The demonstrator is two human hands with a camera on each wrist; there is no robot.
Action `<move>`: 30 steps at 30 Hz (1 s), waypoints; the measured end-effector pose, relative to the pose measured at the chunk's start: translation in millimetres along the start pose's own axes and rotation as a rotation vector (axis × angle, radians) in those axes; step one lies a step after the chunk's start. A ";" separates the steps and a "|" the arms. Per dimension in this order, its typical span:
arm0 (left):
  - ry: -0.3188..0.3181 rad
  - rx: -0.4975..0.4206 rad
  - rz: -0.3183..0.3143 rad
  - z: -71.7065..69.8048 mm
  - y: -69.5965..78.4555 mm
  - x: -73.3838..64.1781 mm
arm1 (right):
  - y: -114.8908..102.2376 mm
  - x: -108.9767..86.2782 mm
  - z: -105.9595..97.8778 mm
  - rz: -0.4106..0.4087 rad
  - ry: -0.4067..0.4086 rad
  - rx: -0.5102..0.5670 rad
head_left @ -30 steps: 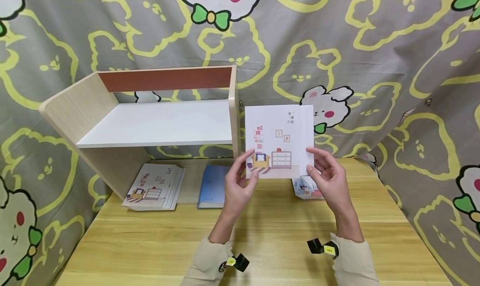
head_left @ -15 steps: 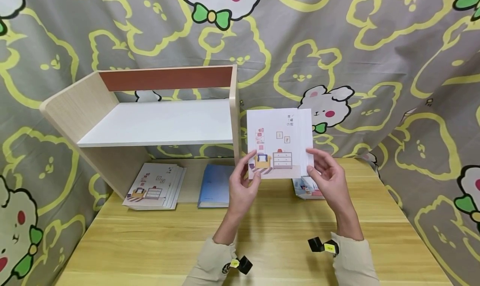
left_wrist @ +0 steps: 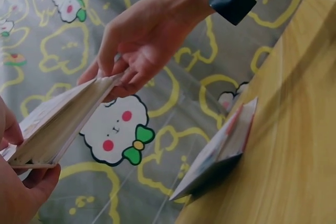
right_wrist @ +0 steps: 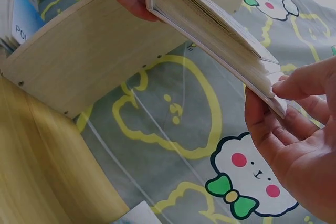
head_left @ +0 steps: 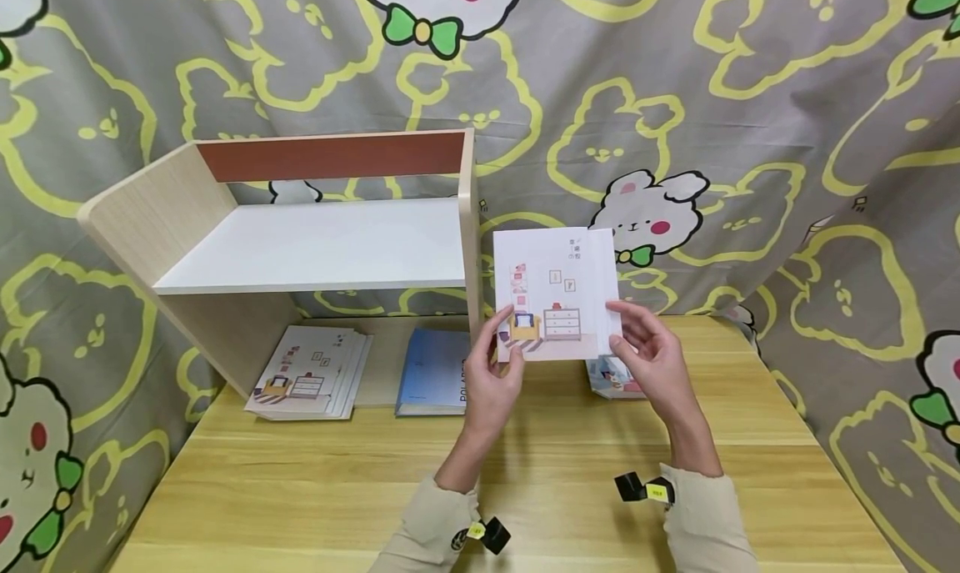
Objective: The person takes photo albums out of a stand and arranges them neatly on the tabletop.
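Note:
A small square white book (head_left: 551, 294), its cover drawn with a yellow armchair and a chest of drawers, is held up above the table. My left hand (head_left: 491, 385) pinches its lower left edge between thumb and fingers. At its right edge, my right hand (head_left: 660, 356) pinches the cover flap and pages. The right wrist view shows the page edges of the book (right_wrist: 210, 30), with the right thumb on the inner side and fingers underneath. Behind the held book, another book with a colourful cover (head_left: 611, 375) is partly hidden.
A wooden shelf (head_left: 311, 243) with a white board stands at the left on the wood-grain table (head_left: 315, 490). Under it lie a stack of white books (head_left: 303, 373) and a blue book (head_left: 431, 373). A patterned curtain (head_left: 525, 81) hangs behind.
The white book has come down a little and leans back more. My left hand has shifted slightly right, uncovering more of the blue book. Both hands keep their hold.

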State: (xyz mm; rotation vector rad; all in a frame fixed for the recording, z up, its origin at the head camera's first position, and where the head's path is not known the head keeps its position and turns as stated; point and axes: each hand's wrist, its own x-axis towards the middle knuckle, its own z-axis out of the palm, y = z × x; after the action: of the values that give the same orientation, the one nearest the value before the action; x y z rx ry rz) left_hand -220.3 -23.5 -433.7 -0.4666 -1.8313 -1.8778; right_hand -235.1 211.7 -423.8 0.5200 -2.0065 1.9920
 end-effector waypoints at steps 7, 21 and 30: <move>0.021 0.036 -0.006 4.3 -6.6 -3.3 | 7.1 0.5 -1.6 0.032 -0.011 -0.009; 0.073 0.048 -0.045 10.8 -17.8 -8.6 | 21.9 0.5 -1.8 0.105 -0.027 -0.044; 0.095 0.045 -0.065 13.2 -23.8 -11.0 | 31.2 2.2 -3.3 0.119 -0.042 -0.046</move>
State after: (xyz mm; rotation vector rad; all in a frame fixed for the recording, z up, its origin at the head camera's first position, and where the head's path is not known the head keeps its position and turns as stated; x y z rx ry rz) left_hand -225.3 -9.4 -458.9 -0.3002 -1.8423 -1.8642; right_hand -250.7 214.6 -451.0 0.4459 -2.1502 2.0122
